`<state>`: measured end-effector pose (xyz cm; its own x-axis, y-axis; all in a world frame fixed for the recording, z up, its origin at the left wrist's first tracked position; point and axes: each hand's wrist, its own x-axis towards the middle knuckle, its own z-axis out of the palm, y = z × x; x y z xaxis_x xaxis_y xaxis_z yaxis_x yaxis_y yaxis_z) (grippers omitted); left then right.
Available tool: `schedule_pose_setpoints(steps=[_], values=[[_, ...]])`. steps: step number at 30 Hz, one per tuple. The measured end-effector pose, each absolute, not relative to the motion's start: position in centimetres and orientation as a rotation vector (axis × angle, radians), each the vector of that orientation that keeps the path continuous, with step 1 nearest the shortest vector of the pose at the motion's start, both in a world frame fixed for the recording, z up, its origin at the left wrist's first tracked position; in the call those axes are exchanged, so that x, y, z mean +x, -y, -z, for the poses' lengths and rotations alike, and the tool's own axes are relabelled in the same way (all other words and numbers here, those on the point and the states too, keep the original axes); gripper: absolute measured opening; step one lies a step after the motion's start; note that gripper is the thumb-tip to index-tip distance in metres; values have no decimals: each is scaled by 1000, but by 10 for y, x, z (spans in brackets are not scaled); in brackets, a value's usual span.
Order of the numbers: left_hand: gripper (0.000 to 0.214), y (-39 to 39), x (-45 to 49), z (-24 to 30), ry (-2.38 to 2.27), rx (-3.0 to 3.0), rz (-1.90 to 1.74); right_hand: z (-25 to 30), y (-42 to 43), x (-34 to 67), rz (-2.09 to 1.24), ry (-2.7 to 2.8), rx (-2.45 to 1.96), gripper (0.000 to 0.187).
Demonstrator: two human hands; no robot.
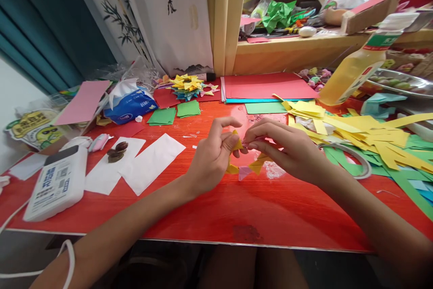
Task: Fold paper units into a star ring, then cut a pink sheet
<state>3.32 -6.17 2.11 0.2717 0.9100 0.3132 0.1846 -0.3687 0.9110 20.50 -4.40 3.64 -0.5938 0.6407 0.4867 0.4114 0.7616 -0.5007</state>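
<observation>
Left hand (211, 158) and right hand (287, 149) both pinched on folded yellow paper piece (237, 144) between them, above red table (237, 208). Light, thin, creasable; likely best gripped at folded edges.

Both forearms reach in from the lower edge, angled toward each other. Left hand (211, 158) held upright at the middle, thumb and fingers curled in a pinch, index finger arched above. Right hand (287, 149) palm down, fingers stretched leftward, tips meeting those of the left. Wrists bare, held low.
</observation>
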Motion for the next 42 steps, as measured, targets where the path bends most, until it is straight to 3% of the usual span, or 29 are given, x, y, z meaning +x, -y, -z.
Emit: schedule_pose_setpoints(steps=[17,27,42], values=[[16,58,34,-16,-1012,2034,-1174,-34,50,199,-306,2168,-892,12],[37,48,28,-9,-819,2228,-1089,-35,47,200,-129,2179,-882,11],[45,45,27,-10,-801,2223,-1005,-25,44,204,179,2230,-795,8]])
